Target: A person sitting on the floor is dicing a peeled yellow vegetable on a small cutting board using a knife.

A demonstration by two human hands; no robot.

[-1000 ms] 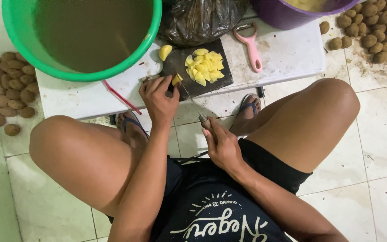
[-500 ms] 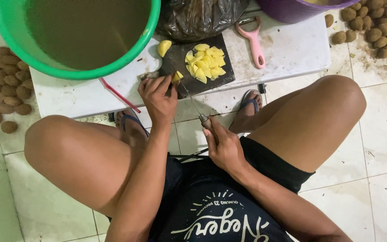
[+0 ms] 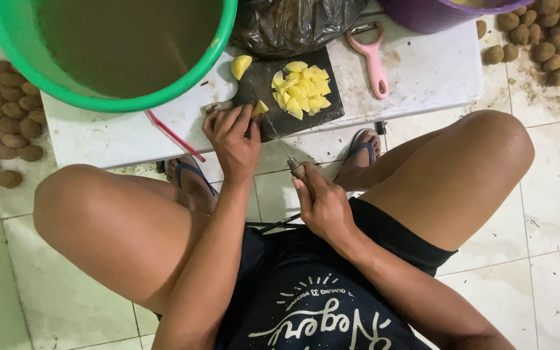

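Our left hand [image 3: 233, 137] pins a yellow potato piece [image 3: 260, 108] on the dark cutting board [image 3: 324, 111] atop the bench [image 3: 422, 78]; our right hand [image 3: 322, 204] grips the knife [image 3: 279, 139], blade touching the piece.

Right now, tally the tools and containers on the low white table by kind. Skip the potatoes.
Knife: 1, in the right hand
Pink peeler: 1
Dark cutting board: 1
Green basin: 1
Purple basin: 1
Black plastic bag: 1
Total: 6
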